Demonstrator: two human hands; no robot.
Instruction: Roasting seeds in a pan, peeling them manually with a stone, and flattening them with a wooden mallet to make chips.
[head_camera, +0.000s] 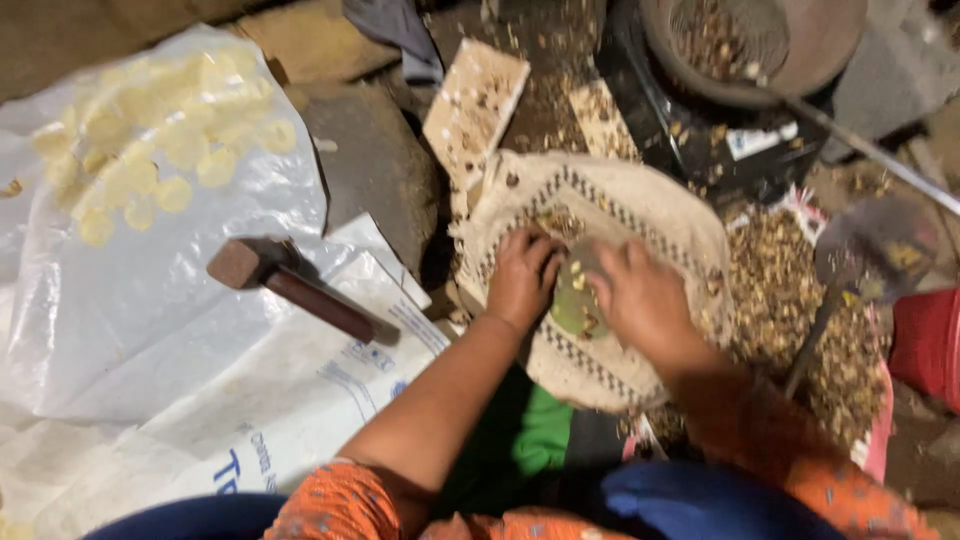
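**A:** What lies at the far left?

**B:** A white plastic sheet (150, 300) on the floor carries pale yellow round slices (160, 130), and a wooden mallet (290, 285) lies on it, its handle running down toward the right.

**A:** And the person's hands?

**B:** They meet over a woven mat (640, 215). The left hand (522, 275) is curled, fingertips pressing on the mat beside a small greenish piece (572, 305). The right hand (645, 300) closes its grip on that piece from the other side (how firmly cannot be told).

**A:** So which hand is nearer?

**B:** Both touch it; it sits between them, its long axis running roughly up and down the frame.

**A:** Further right?

**B:** A heap of brown shell bits (790, 300), and above, a round pan (760, 45) holding more.
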